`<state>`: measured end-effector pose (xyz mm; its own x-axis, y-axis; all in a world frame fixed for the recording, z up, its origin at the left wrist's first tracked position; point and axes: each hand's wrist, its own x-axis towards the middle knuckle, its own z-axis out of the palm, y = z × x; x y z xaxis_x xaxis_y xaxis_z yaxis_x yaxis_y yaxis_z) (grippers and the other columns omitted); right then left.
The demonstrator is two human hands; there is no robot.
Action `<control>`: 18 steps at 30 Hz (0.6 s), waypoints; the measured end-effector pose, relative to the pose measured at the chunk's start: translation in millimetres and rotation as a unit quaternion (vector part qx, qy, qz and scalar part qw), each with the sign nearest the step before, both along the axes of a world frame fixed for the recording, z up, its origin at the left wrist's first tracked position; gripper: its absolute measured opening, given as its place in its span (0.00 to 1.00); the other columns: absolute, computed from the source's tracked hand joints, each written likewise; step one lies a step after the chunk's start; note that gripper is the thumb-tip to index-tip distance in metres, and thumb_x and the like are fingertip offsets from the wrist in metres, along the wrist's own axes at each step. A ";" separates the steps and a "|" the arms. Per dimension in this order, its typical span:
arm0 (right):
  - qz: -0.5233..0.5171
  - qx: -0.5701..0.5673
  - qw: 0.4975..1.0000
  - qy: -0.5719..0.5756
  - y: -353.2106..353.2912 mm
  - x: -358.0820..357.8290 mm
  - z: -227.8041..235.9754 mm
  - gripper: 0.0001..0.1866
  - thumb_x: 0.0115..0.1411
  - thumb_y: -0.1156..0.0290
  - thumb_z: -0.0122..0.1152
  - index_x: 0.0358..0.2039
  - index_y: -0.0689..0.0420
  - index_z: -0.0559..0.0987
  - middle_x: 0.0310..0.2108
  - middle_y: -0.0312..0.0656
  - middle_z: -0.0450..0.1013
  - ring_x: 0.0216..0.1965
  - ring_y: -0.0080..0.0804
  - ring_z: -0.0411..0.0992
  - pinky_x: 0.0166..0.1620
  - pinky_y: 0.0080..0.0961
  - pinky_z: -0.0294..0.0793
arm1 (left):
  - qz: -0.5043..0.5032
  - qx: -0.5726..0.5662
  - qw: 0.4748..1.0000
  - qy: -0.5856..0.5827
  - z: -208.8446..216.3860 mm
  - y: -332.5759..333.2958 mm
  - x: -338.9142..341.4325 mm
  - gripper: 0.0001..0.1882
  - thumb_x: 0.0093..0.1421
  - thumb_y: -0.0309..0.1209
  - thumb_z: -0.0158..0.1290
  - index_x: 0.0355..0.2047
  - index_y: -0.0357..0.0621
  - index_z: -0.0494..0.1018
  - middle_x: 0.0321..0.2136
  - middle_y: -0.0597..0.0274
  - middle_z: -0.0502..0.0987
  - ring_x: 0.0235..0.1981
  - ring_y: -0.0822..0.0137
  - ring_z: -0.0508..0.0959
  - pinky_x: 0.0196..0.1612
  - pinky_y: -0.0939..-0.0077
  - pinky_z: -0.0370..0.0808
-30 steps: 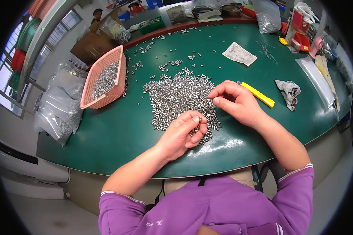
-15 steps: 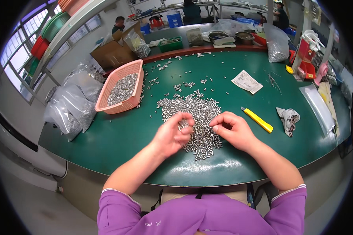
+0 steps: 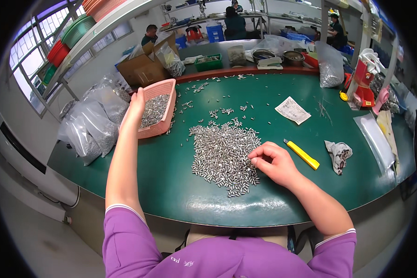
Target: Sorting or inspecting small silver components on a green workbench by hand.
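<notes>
A broad pile of small shiny metal pins (image 3: 220,155) lies on the green table in front of me. At its right edge, my right hand (image 3: 274,162) is closed, thumb and fingertips pinched together; whatever they hold is too small or hidden to make out. My left hand (image 3: 136,104) is at the left side of a pink plastic basket (image 3: 158,130), its fingers stretched upward at the rim and seen edge-on. Many of the same pins lie inside the basket. The palm of my left hand is mostly hidden.
Clear bags of metal parts (image 3: 90,134) stand left of the basket. On the right are a yellow utility knife (image 3: 303,155), a paper slip (image 3: 292,110), a crumpled cloth (image 3: 338,155) and thin wires (image 3: 324,109). Loose pins dot the far table; a cardboard box (image 3: 143,69) sits beyond.
My left hand has moved from above the pile, left and away from me, to the basket, its curled fingers now stretched out. My right hand stays at the pile's edge. The view has shifted slightly.
</notes>
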<state>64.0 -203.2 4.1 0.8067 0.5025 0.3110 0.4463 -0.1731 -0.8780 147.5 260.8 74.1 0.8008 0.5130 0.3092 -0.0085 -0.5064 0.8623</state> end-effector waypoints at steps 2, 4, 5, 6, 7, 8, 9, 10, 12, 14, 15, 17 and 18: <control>-0.022 -0.006 1.000 -0.018 0.8 3.6 -0.4 0.06 0.56 0.72 0.62 0.35 0.56 0.81 0.30 0.36 0.70 0.29 0.20 0.69 0.35 0.19 0.72 | 0.086 0.181 0.979 -0.032 -26.8 -3.8 -12.1 0.32 0.67 0.48 0.38 0.58 0.30 0.61 0.61 0.38 0.58 0.63 0.44 0.57 0.64 0.61 0.55; -0.056 -0.006 0.998 -0.041 -3.5 8.4 -6.0 0.06 0.57 0.71 0.62 0.34 0.56 0.81 0.30 0.37 0.70 0.28 0.21 0.69 0.34 0.20 0.72 | 0.067 0.269 0.946 -0.169 -44.8 -47.3 -29.2 0.27 0.68 0.44 0.38 0.57 0.33 0.62 0.59 0.44 0.62 0.61 0.51 0.61 0.63 0.63 0.56; -0.068 -0.005 0.995 -0.069 -4.5 10.3 -6.2 0.06 0.57 0.71 0.61 0.34 0.57 0.81 0.30 0.37 0.70 0.27 0.22 0.69 0.33 0.20 0.71 | 0.043 0.286 0.935 -0.206 -46.4 -67.2 -41.6 0.24 0.68 0.40 0.39 0.57 0.34 0.62 0.57 0.47 0.63 0.62 0.51 0.60 0.64 0.64 0.55; -0.084 -0.007 0.992 -0.095 -7.1 13.2 -6.9 0.06 0.57 0.71 0.61 0.34 0.57 0.80 0.29 0.36 0.70 0.26 0.22 0.69 0.32 0.20 0.71 | 0.013 0.286 0.933 -0.216 -50.1 -89.2 -52.7 0.24 0.67 0.40 0.41 0.57 0.36 0.61 0.60 0.45 0.58 0.63 0.48 0.57 0.65 0.58 0.52; -0.095 0.005 0.985 -0.143 -6.2 16.0 -7.4 0.06 0.58 0.71 0.60 0.34 0.57 0.80 0.28 0.36 0.69 0.25 0.23 0.69 0.31 0.20 0.70 | -0.005 0.319 0.917 -0.241 -55.1 -103.6 -64.4 0.23 0.67 0.40 0.41 0.57 0.37 0.61 0.60 0.46 0.58 0.63 0.48 0.57 0.65 0.57 0.51; -0.109 0.005 0.981 -0.159 -6.6 17.4 -5.4 0.05 0.58 0.71 0.60 0.34 0.57 0.79 0.27 0.36 0.69 0.25 0.23 0.69 0.30 0.20 0.70 | -0.016 0.341 0.908 -0.245 -61.3 -117.4 -73.1 0.23 0.67 0.40 0.40 0.57 0.37 0.61 0.60 0.46 0.58 0.63 0.47 0.57 0.65 0.56 0.51; -0.123 0.003 0.977 -0.175 -7.8 17.7 -3.2 0.05 0.58 0.71 0.60 0.34 0.57 0.79 0.26 0.36 0.69 0.25 0.24 0.69 0.30 0.21 0.70 | -0.031 0.346 0.906 -0.243 -65.8 -131.0 -81.1 0.24 0.67 0.40 0.41 0.57 0.38 0.61 0.61 0.46 0.58 0.63 0.47 0.56 0.65 0.55 0.50; -0.136 0.010 0.974 -0.181 -8.7 19.3 -4.5 0.06 0.59 0.70 0.59 0.34 0.57 0.79 0.27 0.38 0.71 0.25 0.27 0.70 0.30 0.23 0.70 | -0.036 0.368 0.897 -0.242 -72.7 -138.9 -84.7 0.24 0.66 0.41 0.42 0.58 0.39 0.61 0.61 0.46 0.57 0.64 0.47 0.55 0.65 0.54 0.50; -0.137 0.017 0.972 -0.188 -8.9 22.3 -9.2 0.06 0.59 0.70 0.59 0.35 0.57 0.79 0.28 0.40 0.73 0.27 0.30 0.71 0.31 0.24 0.71 | -0.058 0.393 0.883 -0.250 -81.7 -146.5 -90.0 0.24 0.66 0.41 0.42 0.57 0.40 0.62 0.62 0.47 0.57 0.64 0.47 0.55 0.65 0.53 0.50; -0.130 0.011 0.971 -0.200 -10.4 25.2 -12.1 0.08 0.60 0.68 0.57 0.36 0.57 0.79 0.33 0.42 0.76 0.32 0.38 0.74 0.35 0.29 0.73 | -0.049 0.397 0.879 -0.261 -79.8 -145.1 -89.7 0.24 0.66 0.41 0.41 0.57 0.40 0.62 0.61 0.48 0.58 0.64 0.46 0.56 0.65 0.53 0.51; -0.121 -0.001 0.970 -0.212 -10.4 25.9 -13.2 0.08 0.60 0.68 0.57 0.36 0.57 0.79 0.32 0.42 0.76 0.33 0.39 0.75 0.36 0.29 0.73 | -0.043 0.402 0.875 -0.267 -79.2 -142.9 -91.1 0.23 0.66 0.41 0.41 0.57 0.40 0.62 0.61 0.48 0.59 0.64 0.46 0.56 0.65 0.52 0.51; -0.109 -0.026 0.967 -0.230 -8.7 26.1 -14.1 0.08 0.60 0.67 0.56 0.35 0.57 0.78 0.32 0.42 0.76 0.34 0.39 0.75 0.37 0.31 0.74 | -0.038 0.410 0.869 -0.273 -82.1 -138.7 -92.5 0.23 0.66 0.40 0.41 0.57 0.41 0.62 0.61 0.49 0.59 0.64 0.46 0.56 0.65 0.52 0.51; -0.108 -0.033 0.968 -0.223 -7.3 24.8 -12.8 0.08 0.60 0.67 0.57 0.35 0.56 0.78 0.31 0.41 0.76 0.34 0.39 0.75 0.37 0.31 0.74 | -0.033 0.424 0.865 -0.265 -83.7 -136.0 -92.2 0.23 0.66 0.40 0.41 0.57 0.41 0.62 0.61 0.49 0.59 0.64 0.46 0.56 0.65 0.52 0.51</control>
